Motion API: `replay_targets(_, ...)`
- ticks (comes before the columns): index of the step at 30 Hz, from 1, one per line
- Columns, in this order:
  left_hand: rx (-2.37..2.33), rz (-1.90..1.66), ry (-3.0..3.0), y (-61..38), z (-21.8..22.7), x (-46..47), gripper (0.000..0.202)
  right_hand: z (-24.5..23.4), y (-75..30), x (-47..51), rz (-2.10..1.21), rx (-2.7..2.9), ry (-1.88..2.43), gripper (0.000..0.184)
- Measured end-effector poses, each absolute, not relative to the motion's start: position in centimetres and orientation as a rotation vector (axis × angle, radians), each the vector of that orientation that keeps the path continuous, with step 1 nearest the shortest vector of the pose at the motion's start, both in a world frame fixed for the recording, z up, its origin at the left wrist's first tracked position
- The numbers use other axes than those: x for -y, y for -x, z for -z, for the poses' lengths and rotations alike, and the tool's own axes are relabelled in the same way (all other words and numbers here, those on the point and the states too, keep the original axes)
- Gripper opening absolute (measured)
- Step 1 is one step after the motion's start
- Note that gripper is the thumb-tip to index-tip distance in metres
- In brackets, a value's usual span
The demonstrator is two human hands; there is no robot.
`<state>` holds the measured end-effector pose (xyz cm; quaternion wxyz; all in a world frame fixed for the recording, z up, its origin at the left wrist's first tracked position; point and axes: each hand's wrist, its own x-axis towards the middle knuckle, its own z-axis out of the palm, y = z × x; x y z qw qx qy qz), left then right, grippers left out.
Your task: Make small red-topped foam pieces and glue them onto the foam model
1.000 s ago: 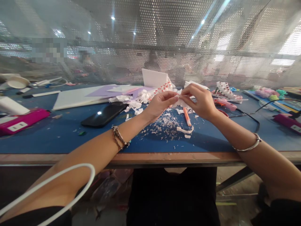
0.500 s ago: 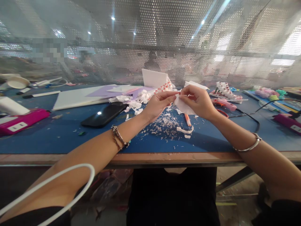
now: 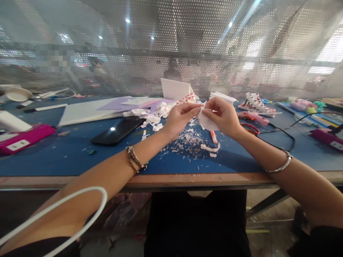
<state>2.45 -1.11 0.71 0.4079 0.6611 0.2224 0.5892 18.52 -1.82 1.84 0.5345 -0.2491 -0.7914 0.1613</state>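
My left hand [image 3: 180, 120] and my right hand [image 3: 223, 115] meet above the blue table, each with thumb and fingers pinched together. Between them is a thin white piece of paper [image 3: 207, 121], its lower part hanging below the right fingers. The pinched fingertips hide its upper edge. Under the hands lies a scatter of small white paper shreds [image 3: 187, 142]. An orange-and-white stick-like tool [image 3: 213, 137], partly hidden, and a curled white strip [image 3: 211, 147] are close by.
A black phone [image 3: 118, 131] lies left of my hands, before crumpled paper [image 3: 162, 110] and white and purple sheets [image 3: 88, 110]. To the right are a pink glue gun [image 3: 259, 119], red-handled scissors [image 3: 250, 128] and a cable. Magenta power strips [image 3: 29, 138] sit at both sides.
My right hand has shifted slightly left, and the white paper has turned a little in the fingers. More of the red scissor handles shows. My left hand stays nearly where it was.
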Motion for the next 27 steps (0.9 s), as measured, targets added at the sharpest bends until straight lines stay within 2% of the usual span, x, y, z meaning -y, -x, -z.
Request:
replay_targets(7, -0.749, -1.576, -1.880, -2.6, -1.0, 2.1, 0.026, -1.8, -18.6, 1.7, -0.307, 1.850, 0.613, 0.013)
replay_targets(17, -0.514, -1.477, -1.616, -2.4, -0.7, 1.0, 0.022, -2.3, -18.7, 2.2, -0.336, 1.934, 0.554, 0.015)
replay_targets(21, -0.562, -1.516, -1.571, -2.2, -0.8, 0.7, 0.022, -2.7, -19.0, 2.5, -0.161, 2.049, 0.511, 0.026)
replay_targets(25, -0.617, -1.523, -1.533, -2.2, -1.0, 0.9, 0.021, -3.0, -19.2, 2.5, 0.083, 2.098, 0.508, 0.016)
replay_targets(27, -0.632, -1.521, -1.534, -2.2, -1.0, 0.9, 0.020, -3.0, -19.3, 2.5, 0.156, 2.103, 0.503, 0.016)
